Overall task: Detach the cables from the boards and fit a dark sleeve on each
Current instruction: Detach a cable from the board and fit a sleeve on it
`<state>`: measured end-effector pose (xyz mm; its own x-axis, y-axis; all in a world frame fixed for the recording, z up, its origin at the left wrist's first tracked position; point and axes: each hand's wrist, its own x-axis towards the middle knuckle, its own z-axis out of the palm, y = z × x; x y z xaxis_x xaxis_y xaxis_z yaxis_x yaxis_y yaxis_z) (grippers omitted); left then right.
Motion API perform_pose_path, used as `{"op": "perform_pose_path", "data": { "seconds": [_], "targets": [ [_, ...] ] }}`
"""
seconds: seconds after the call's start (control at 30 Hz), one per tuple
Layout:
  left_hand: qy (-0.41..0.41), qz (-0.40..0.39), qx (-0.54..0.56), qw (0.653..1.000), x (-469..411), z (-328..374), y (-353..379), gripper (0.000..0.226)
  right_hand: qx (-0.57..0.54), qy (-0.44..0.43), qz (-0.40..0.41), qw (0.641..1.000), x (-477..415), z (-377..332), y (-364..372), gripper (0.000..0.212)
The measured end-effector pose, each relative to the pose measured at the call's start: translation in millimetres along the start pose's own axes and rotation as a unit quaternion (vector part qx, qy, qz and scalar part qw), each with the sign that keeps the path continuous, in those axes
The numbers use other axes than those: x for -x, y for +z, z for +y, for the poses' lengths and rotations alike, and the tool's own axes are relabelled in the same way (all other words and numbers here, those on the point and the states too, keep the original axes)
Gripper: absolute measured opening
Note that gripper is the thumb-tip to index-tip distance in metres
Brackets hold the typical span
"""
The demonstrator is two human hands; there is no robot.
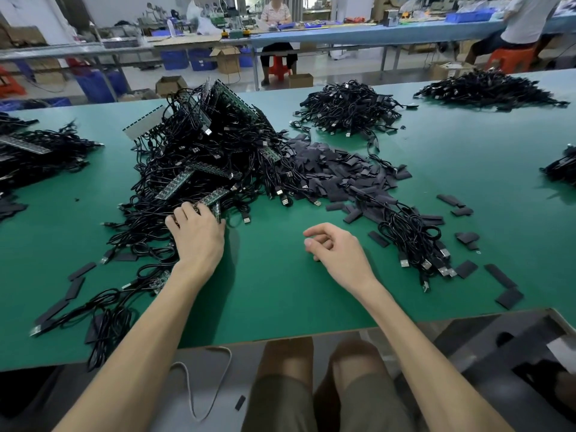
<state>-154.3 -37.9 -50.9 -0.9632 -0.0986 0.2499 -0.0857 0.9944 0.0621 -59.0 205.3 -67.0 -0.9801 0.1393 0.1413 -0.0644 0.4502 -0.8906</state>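
Curls left hand (196,235) round the near end of a board strip (213,198) at centre left, on the cable heap's (193,145) lower edge, long axis slanting up and right. Rests right hand (338,249) on the green mat (280,294) at centre, loosely curled, empty. Leaves that hand nearer the dark sleeves (330,169), piled toward upper right.

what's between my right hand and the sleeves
Nothing visible. Only bare mat lies between the right hand and the sleeves; its fingers are empty. The cable bundle sits off to its right, out of the path. The left hand grips a board.
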Motion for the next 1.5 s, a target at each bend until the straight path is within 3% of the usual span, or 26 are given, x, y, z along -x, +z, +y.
{"op": "perform_pose_path", "data": {
  "seconds": [0.2,0.6,0.9,1.03,1.17,1.4,1.5],
  "targets": [
    [0.023,0.004,-0.028,0.999,2,-5,-3,0.033,0.001,0.000,0.000,1.000,1,-2,0,0.007],
    [0.126,0.086,0.037,0.988,41,12,-24,0.036,-0.018,0.000,0.011,1.000,-1,-1,0,0.009],
    [0.213,0.044,0.095,0.972,105,69,-31,0.034,-0.040,0.004,0.012,0.999,0,-7,0,0.042],
    [0.185,0.018,0.166,0.968,105,70,-24,0.040,-0.035,0.000,0.007,0.999,0,-5,1,0.037],
    [0.089,0.032,0.311,0.946,99,67,-24,0.033,-0.024,-0.008,-0.005,1.000,-1,-3,1,0.028],
    [0.039,0.047,0.348,0.936,85,50,-17,0.025,-0.028,-0.004,-0.008,1.000,-2,1,2,0.016],
    [0.028,0.070,0.403,0.912,81,44,-21,0.027,-0.028,-0.004,-0.016,0.999,-4,3,3,0.017]
  ]
}}
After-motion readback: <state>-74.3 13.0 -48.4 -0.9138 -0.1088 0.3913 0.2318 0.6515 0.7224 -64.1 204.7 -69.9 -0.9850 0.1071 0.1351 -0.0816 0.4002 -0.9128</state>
